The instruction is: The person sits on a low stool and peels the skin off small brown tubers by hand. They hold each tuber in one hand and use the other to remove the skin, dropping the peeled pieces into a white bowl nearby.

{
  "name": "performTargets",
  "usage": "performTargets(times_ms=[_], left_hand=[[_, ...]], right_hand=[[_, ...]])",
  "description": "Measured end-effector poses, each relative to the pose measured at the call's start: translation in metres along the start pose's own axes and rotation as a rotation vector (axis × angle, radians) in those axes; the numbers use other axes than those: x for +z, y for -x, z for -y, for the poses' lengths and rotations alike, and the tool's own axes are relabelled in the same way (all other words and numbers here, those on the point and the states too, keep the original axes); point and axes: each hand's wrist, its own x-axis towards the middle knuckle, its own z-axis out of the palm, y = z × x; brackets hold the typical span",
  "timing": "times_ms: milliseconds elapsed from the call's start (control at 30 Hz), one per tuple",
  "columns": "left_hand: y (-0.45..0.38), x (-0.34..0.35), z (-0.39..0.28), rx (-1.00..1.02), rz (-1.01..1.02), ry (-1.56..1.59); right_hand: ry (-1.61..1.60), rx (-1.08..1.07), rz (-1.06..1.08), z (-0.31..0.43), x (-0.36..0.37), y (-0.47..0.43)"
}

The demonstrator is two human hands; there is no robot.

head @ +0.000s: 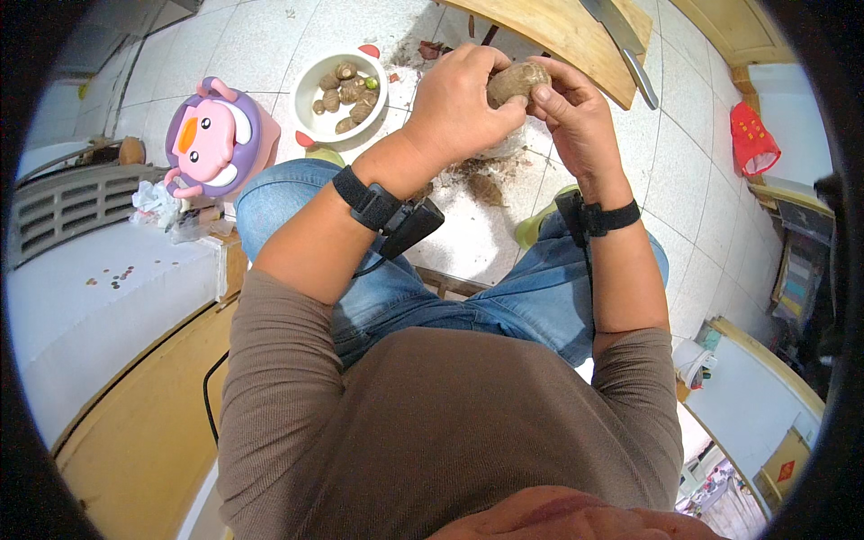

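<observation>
Both hands hold one brown taro corm (514, 84) above the tiled floor, between the knees. My left hand (459, 101) grips its left side, with the thumb along the near edge. At its right end, the fingers and thumb of my right hand (574, 108) close on it. A white basin (305, 111) with red handles stands on the floor to the left, and several taro corms (351, 90) lie inside it. Below the hands, dark scraps (466, 169) and another taro corm (484, 190) lie on the floor. A clear plastic bag (505, 145) is partly hidden beneath the hands.
A kitchen knife (617, 37) lies on a wooden board (553, 27) beyond the hands, its handle past the edge. A pink and purple child's potty (216, 138) stands left. Coins (121, 273) lie on a white surface (148, 310). A red cloth item (750, 138) is at right.
</observation>
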Motion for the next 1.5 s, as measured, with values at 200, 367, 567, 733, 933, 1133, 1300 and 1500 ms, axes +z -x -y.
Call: performTargets(times_ms=[200, 367, 567, 733, 933, 1133, 1300, 1500], left_hand=[[-0.006, -0.010, 0.006, -0.276, 0.267, 0.120], [-0.012, -0.024, 0.013, -0.582, 0.463, 0.593], [-0.009, -0.022, 0.011, -0.554, 0.498, 0.510], [-0.011, -0.023, 0.013, -0.662, 0.482, 0.751], [-0.011, -0.022, 0.013, -0.650, 0.539, 0.654], [-0.009, -0.021, 0.013, -0.570, 0.549, 0.571], [-0.009, -0.020, 0.014, -0.663, 0.499, 0.767], [-0.010, -0.023, 0.016, -0.587, 0.505, 0.726]], right_hand=[[0.279, -0.019, 0.061, 0.001, -0.003, 0.003], [0.139, 0.115, 0.106, 0.009, -0.006, 0.003], [0.232, 0.138, 0.129, 0.010, -0.005, 0.004], [0.187, 0.106, 0.151, 0.013, -0.005, 0.005], [0.258, 0.108, 0.171, 0.015, -0.004, 0.005], [0.254, 0.093, 0.185, 0.016, -0.004, 0.006], [0.184, 0.089, 0.182, 0.017, -0.007, 0.006], [0.295, 0.050, 0.213, 0.015, -0.010, 0.007]])
